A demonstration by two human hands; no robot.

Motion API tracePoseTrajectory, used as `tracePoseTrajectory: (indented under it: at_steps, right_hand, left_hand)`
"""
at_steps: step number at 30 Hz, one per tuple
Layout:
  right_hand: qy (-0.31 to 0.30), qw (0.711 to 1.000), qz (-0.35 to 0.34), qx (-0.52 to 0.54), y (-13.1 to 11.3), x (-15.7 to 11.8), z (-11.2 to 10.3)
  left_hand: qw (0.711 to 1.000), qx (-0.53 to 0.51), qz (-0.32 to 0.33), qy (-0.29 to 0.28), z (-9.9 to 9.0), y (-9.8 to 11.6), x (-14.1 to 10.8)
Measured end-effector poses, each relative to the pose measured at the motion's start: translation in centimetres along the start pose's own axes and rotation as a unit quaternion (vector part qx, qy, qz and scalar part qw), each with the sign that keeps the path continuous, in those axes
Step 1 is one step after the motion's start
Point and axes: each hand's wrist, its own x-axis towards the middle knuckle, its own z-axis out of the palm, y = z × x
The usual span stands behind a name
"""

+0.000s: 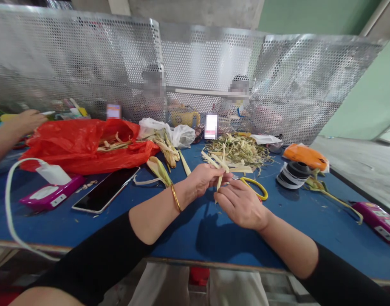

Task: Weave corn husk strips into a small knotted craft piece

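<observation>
Pale corn husk strips [223,160] rise and fan out from between my two hands over the blue table. My left hand [203,180], with a gold bangle at the wrist, is closed, pinching the strips near their crossing. Close beside it, my right hand [241,204] has its fingers curled at the lower end of the strips; its fingertips are partly hidden. Scissors with yellow handles [260,189] lie just behind my right hand, their blades mostly covered. Past my hands sits a heap of shredded husk [239,151].
On the left are a red plastic bag [64,144], a phone [107,189] and a purple power strip [51,193] with a white charger. Spools of thread [293,175], an orange packet [305,157] and another power strip [378,221] lie right. A co-worker's hand [29,121] is far left.
</observation>
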Motion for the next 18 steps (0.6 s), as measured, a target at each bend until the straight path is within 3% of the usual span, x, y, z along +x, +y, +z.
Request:
tracePoseTrajectory:
  at_steps: [5, 9, 12, 15, 18]
  right_hand:
    - [-0.018, 0.999, 0.028, 0.028, 0.6, 0.0, 0.1]
    - [0.028, 0.976, 0.214, 0.002, 2.4, -0.5, 0.0]
    - [-0.011, 0.944, 0.328, -0.008, 3.7, -1.1, 0.1]
    - [-0.089, 0.926, 0.352, 0.106, 4.4, -1.5, 0.4]
    - [-0.12, 0.866, 0.407, 0.265, 4.5, -1.5, 0.5]
  left_hand:
    - [1.0, 0.016, 0.022, 0.007, -0.3, 0.2, 0.1]
    - [0.999, 0.011, 0.036, -0.012, -0.6, 0.7, 0.0]
    - [1.0, 0.023, 0.012, -0.006, -0.4, 0.9, -0.1]
    - [0.998, 0.056, 0.016, 0.029, 0.0, 0.8, -0.2]
    - [0.994, 0.093, 0.026, 0.048, 0.2, 0.8, -0.4]
